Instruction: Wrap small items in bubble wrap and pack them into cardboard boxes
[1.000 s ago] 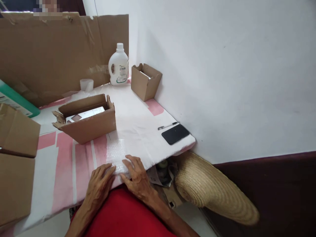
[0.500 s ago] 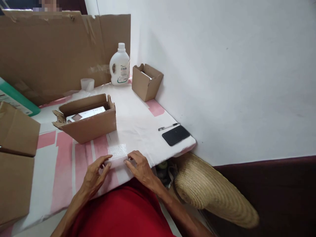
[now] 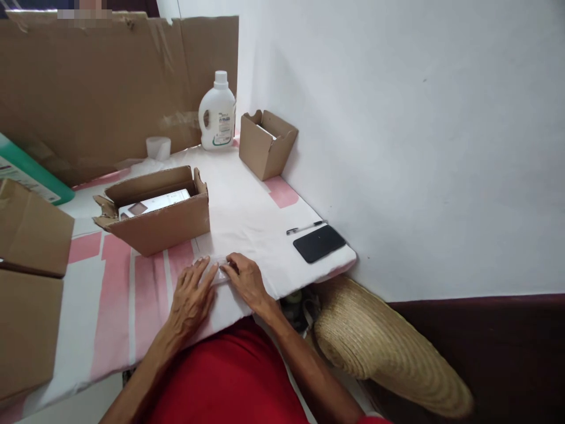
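A small piece of clear bubble wrap (image 3: 219,274) lies folded over near the front edge of the table, partly covered by my fingers. My left hand (image 3: 192,294) rests on its left side, fingers stretched out and lying flat. On the other side my right hand (image 3: 246,280) is closed, with thumb and curled fingers gripping the wrap's right end. Just behind my hands stands an open cardboard box (image 3: 170,227) with a white printed box (image 3: 161,203) inside it.
A black phone (image 3: 318,243) and a pen (image 3: 304,228) lie at the right corner. Farther back are a white jug (image 3: 218,118), a second cardboard box (image 3: 256,144) and a tape roll (image 3: 159,147). Large cartons (image 3: 30,330) border the left; a straw hat (image 3: 384,347) hangs below.
The bubble wrap has been folded down smaller. My left hand has moved right and flattened onto it, while my right hand has shifted slightly up the table.
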The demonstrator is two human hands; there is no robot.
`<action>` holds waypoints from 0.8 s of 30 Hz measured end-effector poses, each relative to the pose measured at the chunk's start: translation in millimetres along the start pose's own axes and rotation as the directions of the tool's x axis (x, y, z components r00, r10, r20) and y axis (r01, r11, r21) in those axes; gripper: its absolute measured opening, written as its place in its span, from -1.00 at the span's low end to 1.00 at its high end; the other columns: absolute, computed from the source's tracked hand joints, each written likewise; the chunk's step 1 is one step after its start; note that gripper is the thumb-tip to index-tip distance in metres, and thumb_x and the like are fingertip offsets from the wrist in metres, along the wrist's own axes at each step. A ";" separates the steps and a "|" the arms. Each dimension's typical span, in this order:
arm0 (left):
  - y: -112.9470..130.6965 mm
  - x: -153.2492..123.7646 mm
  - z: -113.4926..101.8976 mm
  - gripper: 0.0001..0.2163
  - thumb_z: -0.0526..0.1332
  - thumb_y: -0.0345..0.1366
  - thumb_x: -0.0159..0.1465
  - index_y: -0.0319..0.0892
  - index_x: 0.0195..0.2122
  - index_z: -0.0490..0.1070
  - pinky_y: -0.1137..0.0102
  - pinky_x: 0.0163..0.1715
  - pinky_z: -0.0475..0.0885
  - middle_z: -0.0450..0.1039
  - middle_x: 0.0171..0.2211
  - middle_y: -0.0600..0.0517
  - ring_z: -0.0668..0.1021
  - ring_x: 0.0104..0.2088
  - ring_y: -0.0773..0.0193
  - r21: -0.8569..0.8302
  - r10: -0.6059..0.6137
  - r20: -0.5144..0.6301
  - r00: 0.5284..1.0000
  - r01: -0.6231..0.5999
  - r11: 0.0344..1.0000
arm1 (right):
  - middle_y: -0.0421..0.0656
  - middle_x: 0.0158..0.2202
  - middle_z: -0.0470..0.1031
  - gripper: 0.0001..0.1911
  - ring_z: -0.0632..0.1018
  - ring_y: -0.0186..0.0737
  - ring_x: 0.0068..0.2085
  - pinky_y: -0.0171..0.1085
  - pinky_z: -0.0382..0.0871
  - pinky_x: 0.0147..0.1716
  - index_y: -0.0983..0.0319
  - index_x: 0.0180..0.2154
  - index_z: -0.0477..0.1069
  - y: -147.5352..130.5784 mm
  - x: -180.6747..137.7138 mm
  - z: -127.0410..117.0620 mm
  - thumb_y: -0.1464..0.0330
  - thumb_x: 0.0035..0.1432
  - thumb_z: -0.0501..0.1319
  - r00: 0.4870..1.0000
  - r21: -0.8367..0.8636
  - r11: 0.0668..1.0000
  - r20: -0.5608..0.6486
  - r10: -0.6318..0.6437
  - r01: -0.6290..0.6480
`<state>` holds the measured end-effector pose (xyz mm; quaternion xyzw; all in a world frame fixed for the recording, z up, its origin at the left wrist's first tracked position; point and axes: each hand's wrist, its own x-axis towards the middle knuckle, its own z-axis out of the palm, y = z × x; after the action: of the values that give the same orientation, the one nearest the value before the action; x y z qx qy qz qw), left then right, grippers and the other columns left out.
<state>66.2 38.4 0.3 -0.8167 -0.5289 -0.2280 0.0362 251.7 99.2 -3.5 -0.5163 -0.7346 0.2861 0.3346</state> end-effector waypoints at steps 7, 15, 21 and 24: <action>3.1 -15.1 22.4 -0.37 0.12 -0.09 0.40 -0.16 0.44 0.02 -0.01 0.33 0.17 0.12 0.42 -0.24 0.19 0.42 -0.07 0.073 -0.058 0.103 0.993 0.051 0.996 | 0.18 0.30 0.32 -0.41 0.32 0.10 0.32 0.07 0.27 0.26 0.32 0.33 0.21 -6.0 -2.6 7.2 0.23 0.37 0.18 0.967 -0.231 0.942 -0.029 -0.255 0.242; -5.6 -14.3 25.3 -0.42 0.13 -0.15 0.39 -0.11 0.42 0.11 0.04 0.29 0.24 0.18 0.39 -0.21 0.26 0.39 -0.04 0.048 -0.052 0.102 0.993 0.048 0.998 | 0.22 0.44 0.04 -0.17 0.08 0.11 0.46 0.18 0.03 0.38 0.37 0.44 -0.04 14.1 -14.8 21.2 0.02 0.38 0.12 0.946 -0.356 0.879 0.186 -0.265 0.317; -29.9 -5.9 13.6 -0.53 0.05 -0.34 0.40 -0.16 0.33 0.24 0.14 0.13 0.46 0.45 0.22 -0.21 0.47 0.24 0.06 -0.012 0.045 0.117 0.992 -0.044 0.999 | 0.25 0.44 0.05 -0.09 0.11 0.21 0.45 0.21 0.15 0.31 0.32 0.42 0.03 18.6 -13.4 9.3 0.03 0.25 0.29 0.930 -0.343 0.868 0.212 -0.301 0.359; -33.5 -4.1 3.8 -0.54 0.08 -0.39 0.34 -0.16 0.28 0.30 0.15 0.12 0.50 0.48 0.18 -0.22 0.52 0.19 0.07 -0.024 0.077 0.116 0.990 -0.075 0.997 | 0.19 0.38 0.21 -0.24 0.25 0.23 0.37 0.16 0.27 0.22 0.28 0.33 0.21 10.9 -12.4 13.6 0.22 0.19 0.38 0.889 -0.332 0.825 0.155 -0.431 0.457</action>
<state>36.5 50.7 -10.9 -0.8484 -0.4965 -0.1835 0.0056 250.1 89.7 -22.6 -0.3727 -0.8858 0.0799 0.2648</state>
